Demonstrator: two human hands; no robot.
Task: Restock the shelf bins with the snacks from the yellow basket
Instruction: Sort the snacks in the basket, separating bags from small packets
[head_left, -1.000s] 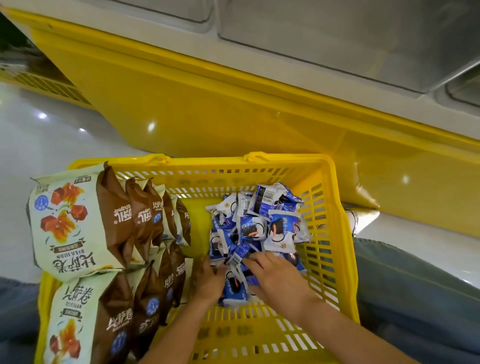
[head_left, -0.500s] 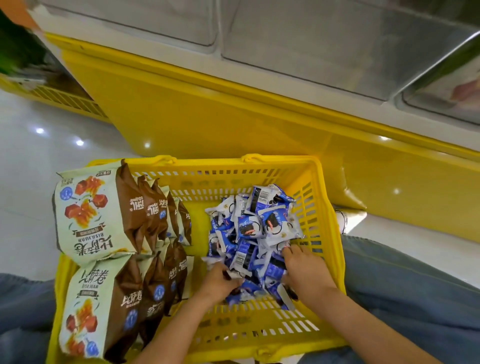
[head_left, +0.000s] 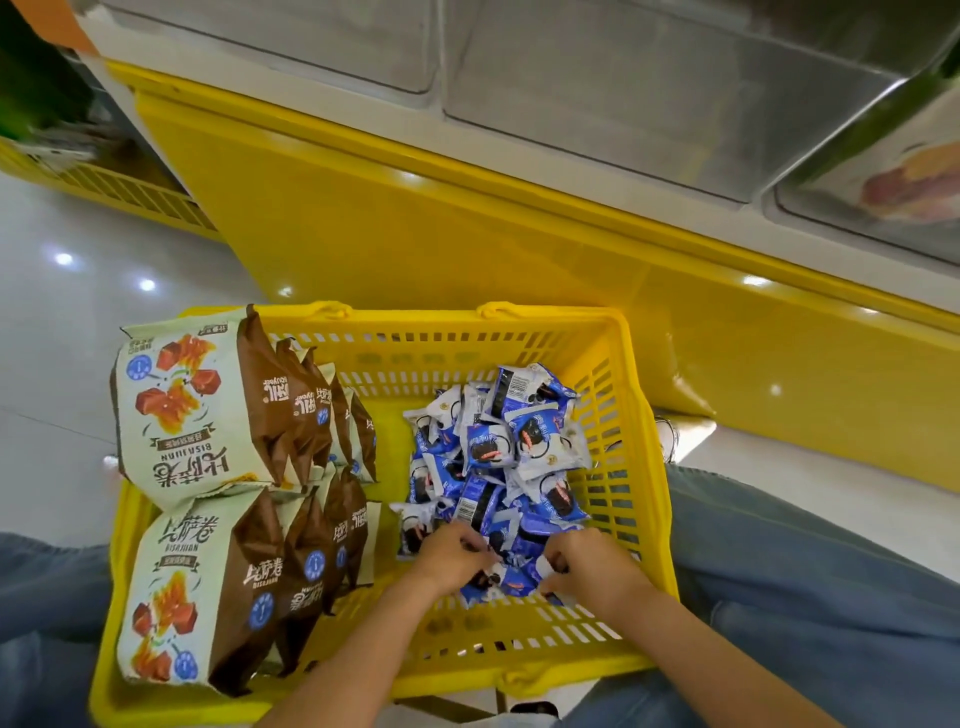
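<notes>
Down in the lower middle of the frame, the left hand and the right hand each curl their fingers round blue snack packets piled in the right half of the yellow basket, with brown bags filling its left.

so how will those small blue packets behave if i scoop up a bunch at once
Probably light and loose: the blue packets lie in a jumbled heap, so some may spill from a scoop. Their glossy wrappers look slippery. They picture sandwich cookies, so a hard squeeze might crack them.
</notes>
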